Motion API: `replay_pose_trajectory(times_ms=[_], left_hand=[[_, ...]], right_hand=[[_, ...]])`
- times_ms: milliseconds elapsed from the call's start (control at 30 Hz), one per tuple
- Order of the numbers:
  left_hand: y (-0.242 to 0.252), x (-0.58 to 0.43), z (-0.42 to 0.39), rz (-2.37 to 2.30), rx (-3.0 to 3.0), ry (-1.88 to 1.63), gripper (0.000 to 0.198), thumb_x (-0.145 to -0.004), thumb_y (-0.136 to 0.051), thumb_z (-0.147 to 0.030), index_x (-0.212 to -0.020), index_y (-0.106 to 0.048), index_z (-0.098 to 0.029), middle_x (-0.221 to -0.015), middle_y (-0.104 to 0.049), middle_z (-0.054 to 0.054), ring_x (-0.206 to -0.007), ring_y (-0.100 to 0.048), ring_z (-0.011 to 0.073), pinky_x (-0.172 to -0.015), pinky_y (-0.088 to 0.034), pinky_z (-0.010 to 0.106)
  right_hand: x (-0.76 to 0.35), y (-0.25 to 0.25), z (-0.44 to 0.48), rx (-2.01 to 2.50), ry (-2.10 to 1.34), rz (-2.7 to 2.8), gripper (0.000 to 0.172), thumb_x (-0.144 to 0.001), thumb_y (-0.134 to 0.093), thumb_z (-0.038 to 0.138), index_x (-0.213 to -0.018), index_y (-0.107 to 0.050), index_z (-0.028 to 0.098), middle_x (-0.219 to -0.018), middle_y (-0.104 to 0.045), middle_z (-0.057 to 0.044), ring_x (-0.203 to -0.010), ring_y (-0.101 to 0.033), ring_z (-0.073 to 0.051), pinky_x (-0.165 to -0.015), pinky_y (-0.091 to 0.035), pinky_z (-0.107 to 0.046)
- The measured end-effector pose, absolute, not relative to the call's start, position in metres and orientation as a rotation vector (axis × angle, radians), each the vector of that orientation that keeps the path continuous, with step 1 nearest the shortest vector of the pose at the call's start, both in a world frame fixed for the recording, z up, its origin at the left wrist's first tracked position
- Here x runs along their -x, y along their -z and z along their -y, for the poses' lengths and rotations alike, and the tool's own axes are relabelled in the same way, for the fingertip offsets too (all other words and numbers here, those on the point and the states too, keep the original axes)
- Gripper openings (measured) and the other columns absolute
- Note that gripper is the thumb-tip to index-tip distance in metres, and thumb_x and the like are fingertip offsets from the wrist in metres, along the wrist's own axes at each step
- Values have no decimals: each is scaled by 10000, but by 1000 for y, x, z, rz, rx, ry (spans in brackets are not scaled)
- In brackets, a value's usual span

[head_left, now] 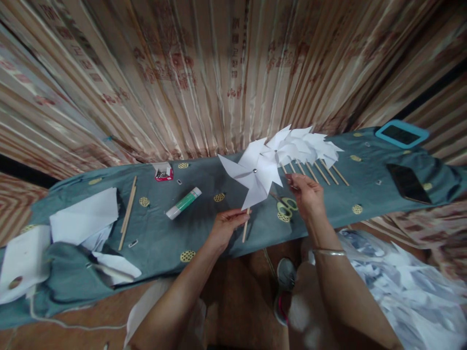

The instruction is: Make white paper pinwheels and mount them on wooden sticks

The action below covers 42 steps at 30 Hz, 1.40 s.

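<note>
My left hand [228,227] pinches the wooden stick of a white paper pinwheel [251,176], which is raised over the table and has a round metal pin at its centre. Slightly to the right, my right hand [308,193] has its thumb and fingers closed around the stick of a second pinwheel [276,151]. That one partly overlaps the first and leads into a row of finished-looking white pinwheels [310,146], their sticks pointing toward me. Scissors with yellow-green handles [288,206] lie on the cloth between my hands.
On the patterned green cloth [204,223] lie a glue stick [184,203], a small box of pins [163,173], loose wooden sticks [128,214] and white paper [85,216]. A phone [408,183] and blue-framed tablet [402,133] are right. A plastic bag of scraps [408,287] stands below.
</note>
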<state>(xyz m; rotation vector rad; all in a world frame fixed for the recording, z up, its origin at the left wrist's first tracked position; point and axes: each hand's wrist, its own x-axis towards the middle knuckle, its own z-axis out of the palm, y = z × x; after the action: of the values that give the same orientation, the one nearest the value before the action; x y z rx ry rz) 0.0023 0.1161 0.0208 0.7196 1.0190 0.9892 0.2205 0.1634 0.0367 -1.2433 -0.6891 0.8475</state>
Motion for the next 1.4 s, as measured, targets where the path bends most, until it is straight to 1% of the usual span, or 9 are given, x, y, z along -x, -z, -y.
replay_pose_trajectory(times_ms=[100,167,333,500,667,800,900,1133,1400], left_hand=[[-22,-3,-114,-1003,-712,-934,328,-468,-904,-335,-735,-795,-180,-776,-764,79,-666,-630,148,-669,-461,268],[-22,-3,-114,-997,-710,-917,323,-468,-905,-329,-733,-795,-180,-769,-762,77,-661,-625,142,-670,-457,267],[-20,-3,-115,-1000,-707,-932,331,-456,-907,-339,-725,-795,-183,-778,-766,79,-668,-622,140,-663,-454,259],[-17,-2,-117,-1027,-715,-969,343,-461,-900,-349,-739,-795,-179,-803,-768,84,-670,-625,147,-672,-462,272],[-18,-2,-119,-1033,-718,-1010,338,-469,-899,-356,-743,-793,-191,-810,-766,66,-702,-627,142,-714,-466,272],[-17,-2,-120,-1056,-677,-1033,357,-427,-912,-368,-719,-791,-201,-759,-756,49,-665,-605,121,-696,-461,256],[-16,-2,-121,-1064,-680,-1053,356,-431,-910,-376,-722,-793,-208,-751,-753,42,-658,-594,113,-680,-451,245],[-17,-3,-121,-1063,-706,-1043,348,-460,-898,-372,-744,-796,-199,-749,-750,52,-650,-583,119,-680,-445,258],[-15,-3,-121,-1068,-712,-1058,354,-470,-893,-380,-753,-795,-190,-819,-765,78,-718,-623,149,-725,-456,277]], right_hand=[[-218,-35,-167,1196,-916,723,278,-584,-808,457,-706,-699,233,-719,-701,6,-720,-641,-163,-633,-507,-289],[-215,-34,-166,1175,-969,725,300,-586,-809,480,-713,-689,235,-703,-700,1,-740,-655,-185,-630,-528,-308],[-214,-34,-161,1144,-1025,618,306,-503,-879,396,-677,-694,224,-681,-699,8,-615,-624,-141,-522,-511,-266],[-217,-35,-160,1122,-1086,645,293,-492,-900,350,-660,-710,204,-642,-664,24,-527,-553,-80,-462,-451,-212],[-214,-36,-157,1124,-1113,656,283,-481,-901,343,-642,-718,199,-631,-651,25,-533,-540,-77,-462,-432,-207],[-209,-37,-153,1131,-1144,665,256,-492,-891,344,-637,-729,209,-583,-628,31,-514,-511,-72,-461,-421,-201],[-206,-37,-150,1140,-1187,683,262,-487,-893,357,-625,-732,204,-553,-618,27,-509,-510,-70,-471,-424,-192],[-201,-37,-149,1124,-1242,678,299,-485,-897,416,-619,-728,210,-544,-607,32,-523,-520,-68,-500,-439,-182],[-199,-39,-146,1141,-1297,735,276,-508,-897,397,-616,-722,213,-540,-613,32,-512,-520,-70,-514,-442,-191]])
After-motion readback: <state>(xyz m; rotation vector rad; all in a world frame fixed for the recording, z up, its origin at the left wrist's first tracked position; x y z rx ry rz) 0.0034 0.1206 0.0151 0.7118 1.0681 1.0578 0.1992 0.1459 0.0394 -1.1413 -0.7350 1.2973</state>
